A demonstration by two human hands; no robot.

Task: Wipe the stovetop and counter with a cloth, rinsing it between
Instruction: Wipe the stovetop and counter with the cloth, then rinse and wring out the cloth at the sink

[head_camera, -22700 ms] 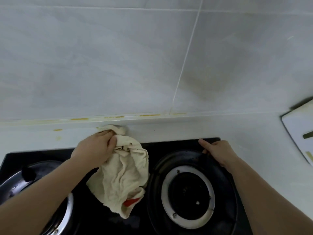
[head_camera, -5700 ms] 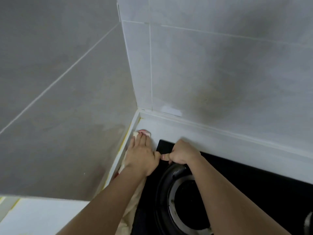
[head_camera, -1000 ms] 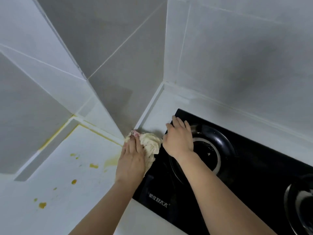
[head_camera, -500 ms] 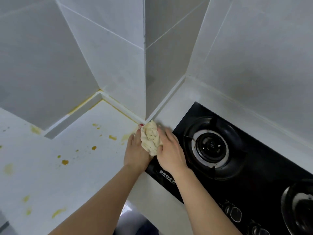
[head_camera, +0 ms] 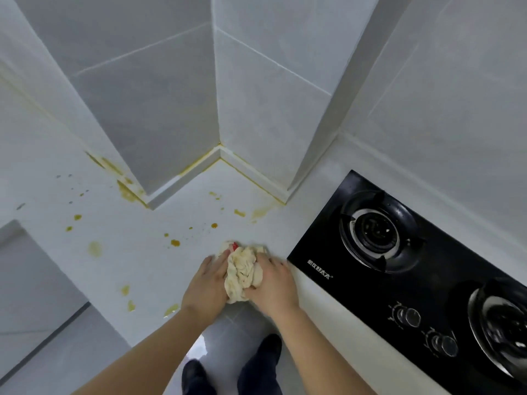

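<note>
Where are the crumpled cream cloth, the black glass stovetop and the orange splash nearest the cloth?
crumpled cream cloth (head_camera: 242, 273): head view, bunched middle.
black glass stovetop (head_camera: 328, 252): head view, bare front corner.
orange splash (head_camera: 174, 242): head view, its centre.

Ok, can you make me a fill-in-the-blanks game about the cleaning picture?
1. Both hands, the left hand and the right hand, hold a bunched-up ____.
2. The spots on the white counter are ____ in colour.
3. The stovetop is coloured ____.
4. The stovetop has ____ knobs at its front.

Missing words: cloth; yellow; black; two
</note>
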